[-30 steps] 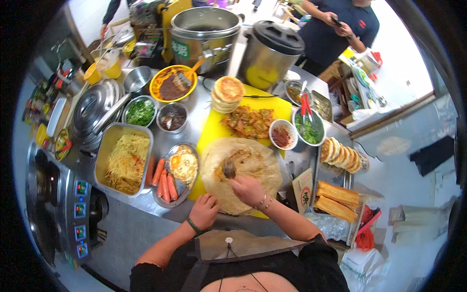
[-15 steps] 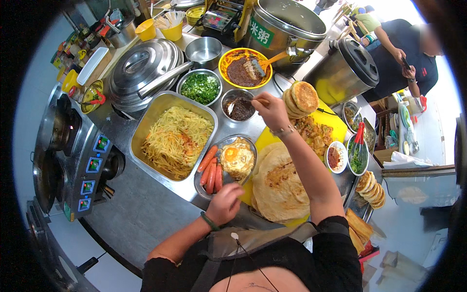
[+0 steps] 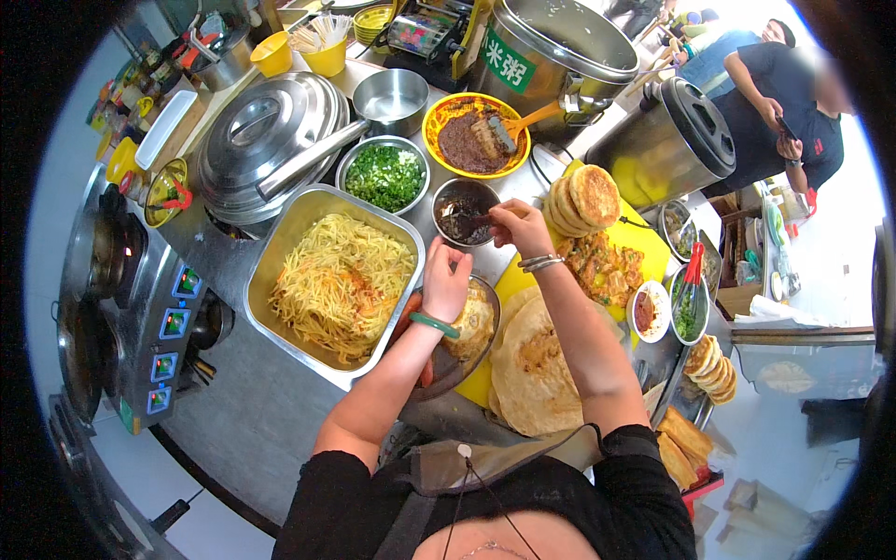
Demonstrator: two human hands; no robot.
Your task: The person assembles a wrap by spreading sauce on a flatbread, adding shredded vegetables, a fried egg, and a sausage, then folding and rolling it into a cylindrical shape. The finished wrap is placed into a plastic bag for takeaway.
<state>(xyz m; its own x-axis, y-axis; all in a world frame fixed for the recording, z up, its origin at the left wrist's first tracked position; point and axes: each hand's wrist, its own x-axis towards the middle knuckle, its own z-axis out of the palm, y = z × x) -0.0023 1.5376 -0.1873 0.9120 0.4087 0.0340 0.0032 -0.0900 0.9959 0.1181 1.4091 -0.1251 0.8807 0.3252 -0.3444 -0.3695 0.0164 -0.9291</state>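
Pinched in my right hand (image 3: pixel 519 227) is a spoon (image 3: pixel 479 220), its lower end in a small metal bowl (image 3: pixel 464 198) of dark sauce. My left hand (image 3: pixel 448 280) is near that bowl's front rim, thumb apart from the fingers and nothing in it; whether it touches the rim I cannot tell. Beneath my left wrist, a metal dish holds red sausages (image 3: pixel 409 306) and fried egg (image 3: pixel 478 322), both partly hidden by the arm. Under my right forearm, large flatbreads (image 3: pixel 532 369) lie stacked on a yellow board (image 3: pixel 511 280).
Left of my hands stands a deep steel tray (image 3: pixel 264 303) of shredded potato (image 3: pixel 341 285). Beyond are chopped scallions (image 3: pixel 381 175), a sauce bowl with a brush (image 3: pixel 471 140) and a large pot (image 3: pixel 560 56). Round breads (image 3: pixel 586 198) are piled at right. A person (image 3: pixel 784 112) stands beyond the counter.
My left hand has moved up and forward from beside the sausage dish to the sauce bowl. My right hand has lowered slightly toward me, with the spoon still in the bowl.
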